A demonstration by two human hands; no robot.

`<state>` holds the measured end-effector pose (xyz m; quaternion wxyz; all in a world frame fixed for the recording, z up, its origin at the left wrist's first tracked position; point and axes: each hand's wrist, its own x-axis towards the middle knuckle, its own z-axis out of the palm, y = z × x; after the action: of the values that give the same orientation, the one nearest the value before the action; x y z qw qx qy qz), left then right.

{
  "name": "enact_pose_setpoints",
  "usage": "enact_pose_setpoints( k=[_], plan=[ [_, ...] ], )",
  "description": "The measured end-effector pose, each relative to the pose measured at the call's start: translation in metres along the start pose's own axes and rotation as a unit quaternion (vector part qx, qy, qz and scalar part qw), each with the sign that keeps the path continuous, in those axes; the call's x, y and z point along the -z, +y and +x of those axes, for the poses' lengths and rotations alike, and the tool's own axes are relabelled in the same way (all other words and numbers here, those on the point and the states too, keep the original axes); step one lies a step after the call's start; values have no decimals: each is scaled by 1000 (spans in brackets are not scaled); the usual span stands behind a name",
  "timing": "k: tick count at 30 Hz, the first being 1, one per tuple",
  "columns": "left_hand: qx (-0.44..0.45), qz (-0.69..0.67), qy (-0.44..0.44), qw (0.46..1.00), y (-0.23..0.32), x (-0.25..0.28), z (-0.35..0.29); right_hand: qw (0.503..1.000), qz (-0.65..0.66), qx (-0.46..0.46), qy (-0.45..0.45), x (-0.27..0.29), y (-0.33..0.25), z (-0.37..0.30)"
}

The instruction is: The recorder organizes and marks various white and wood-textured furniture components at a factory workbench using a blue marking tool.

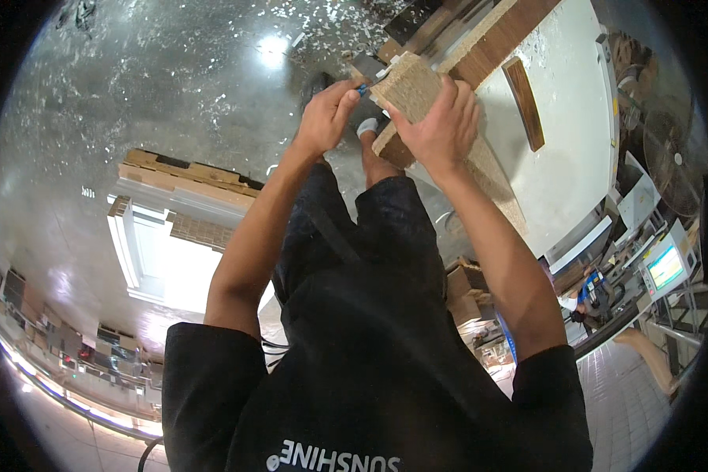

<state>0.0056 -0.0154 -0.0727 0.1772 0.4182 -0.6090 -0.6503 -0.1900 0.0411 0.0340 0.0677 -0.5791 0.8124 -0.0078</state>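
My left hand (328,116) is closed around a small blue-handled tool (362,90). Its thin end points at the left corner of a tan particleboard piece (411,88); most of the tool is hidden, so I cannot tell its exact kind. My right hand (446,132) grips the same particleboard from the right, thumb on the near side and fingers over the far side. From beneath that hand the board runs down toward the lower right. Just behind it lies a long brown wood-faced board (502,38).
To the right is a large white panel (562,149) with a dark brown wooden strip (525,102) on it. White panels (153,252) and brown-edged boards (189,175) stand at the left. White scraps litter the grey floor (204,86). A fan (672,161) and a lit screen (666,267) are far right.
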Motion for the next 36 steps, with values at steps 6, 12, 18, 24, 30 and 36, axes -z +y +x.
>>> enact_pose_setpoints(
  k=[6,12,18,24,30,36],
  plan=[
    [1,2,-17,1000,4,0,12,1000,3,0,-2,0,0,-1],
    [-33,12,-16,999,5,1,18,1000,-8,-8,-5,0,0,1],
    [-8,4,-22,1000,-1,6,8,1000,-6,-12,-6,2,-2,2],
    [-17,20,-4,1000,2,1,10,1000,16,-4,-10,-1,1,0],
    [0,38,-55,998,14,6,43,1000,13,-2,-12,0,3,1],
    [-55,23,-11,998,2,1,26,1000,0,-9,-6,-1,1,0]
  ],
)
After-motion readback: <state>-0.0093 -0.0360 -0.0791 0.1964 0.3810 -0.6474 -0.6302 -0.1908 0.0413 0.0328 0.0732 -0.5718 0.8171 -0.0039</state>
